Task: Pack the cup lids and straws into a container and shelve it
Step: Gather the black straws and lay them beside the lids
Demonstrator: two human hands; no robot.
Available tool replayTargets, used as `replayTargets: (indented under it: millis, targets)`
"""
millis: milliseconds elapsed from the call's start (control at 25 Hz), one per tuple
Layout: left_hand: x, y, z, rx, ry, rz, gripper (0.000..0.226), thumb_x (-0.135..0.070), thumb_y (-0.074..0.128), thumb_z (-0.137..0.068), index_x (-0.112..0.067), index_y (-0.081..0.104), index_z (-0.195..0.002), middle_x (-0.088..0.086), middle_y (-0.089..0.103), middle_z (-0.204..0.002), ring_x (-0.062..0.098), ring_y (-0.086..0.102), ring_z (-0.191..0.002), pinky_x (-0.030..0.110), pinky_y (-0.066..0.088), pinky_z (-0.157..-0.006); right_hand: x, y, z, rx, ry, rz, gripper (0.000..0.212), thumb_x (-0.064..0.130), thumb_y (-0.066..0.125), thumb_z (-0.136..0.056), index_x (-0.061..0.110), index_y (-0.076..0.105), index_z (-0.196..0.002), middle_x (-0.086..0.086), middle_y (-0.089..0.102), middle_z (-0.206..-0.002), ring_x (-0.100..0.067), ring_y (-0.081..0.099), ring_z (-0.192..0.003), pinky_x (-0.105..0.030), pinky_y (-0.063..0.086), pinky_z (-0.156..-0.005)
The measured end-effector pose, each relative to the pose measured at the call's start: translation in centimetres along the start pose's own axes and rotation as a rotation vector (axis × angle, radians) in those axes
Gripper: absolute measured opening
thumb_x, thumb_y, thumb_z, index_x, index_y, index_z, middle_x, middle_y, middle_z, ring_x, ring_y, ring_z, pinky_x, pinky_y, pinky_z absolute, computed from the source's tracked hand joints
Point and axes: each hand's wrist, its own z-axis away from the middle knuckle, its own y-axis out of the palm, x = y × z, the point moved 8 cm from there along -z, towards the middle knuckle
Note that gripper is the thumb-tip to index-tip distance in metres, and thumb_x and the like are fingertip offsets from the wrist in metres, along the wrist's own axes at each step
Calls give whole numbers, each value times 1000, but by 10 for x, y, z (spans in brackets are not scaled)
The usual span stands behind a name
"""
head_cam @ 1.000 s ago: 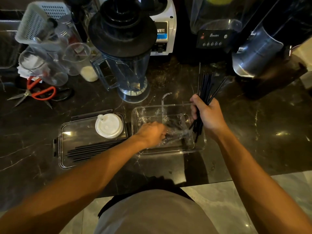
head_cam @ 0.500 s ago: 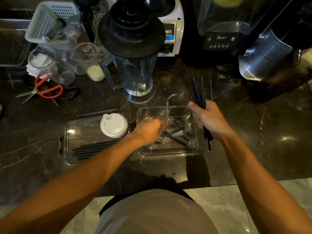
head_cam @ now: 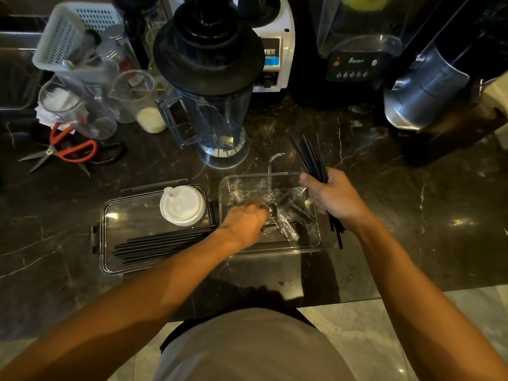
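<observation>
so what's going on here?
A person is packing straws at a dark counter. The right hand grips a bundle of black straws over a clear container, while the left hand reaches into it among crinkled plastic wrap. White cup lids and more straws sit on the container lid alongside.

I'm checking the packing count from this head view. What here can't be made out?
- Left hand fingers: blurred by motion, so its grasp inside the clear container is unreadable.
- Container contents: crinkled plastic wrap and glare obscure them.
- Straw bundle count: overlapping, partly hidden by the right hand.
</observation>
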Motion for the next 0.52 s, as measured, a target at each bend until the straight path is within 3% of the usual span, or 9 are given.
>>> replayTargets:
  millis: [120, 320, 520]
  targets:
    - [-3, -3, -2, -15, 8, -36, 32, -3, 67, -88, -10, 65, -120, 9, 67, -121, 27, 64, -113, 41, 51, -101, -2, 1, 1, -5, 11, 1, 20, 23, 56, -106, 12, 57, -89, 2, 39, -59, -13, 36, -46, -35, 29, -48]
    - [-5, -7, -1, 5, 25, -41, 21, -6, 61, -94, -14, 67, -112, 5, 73, -108, 23, 71, -96, 37, 56, -91, -4, 1, 1, -18, 3, 36, 24, 25, 57, -105, 16, 57, -84, 4, 43, -58, -11, 40, -47, -32, 33, -49]
    - [1, -39, 2, -23, 13, 173, 10, -16, 63, -94, -17, 71, -100, -1, 71, -92, 18, 68, -83, 38, 58, -84, -5, 3, -1, 24, -22, -47, 20, 28, 57, -106, 16, 61, -90, 6, 44, -56, -13, 40, -47, -33, 34, -46]
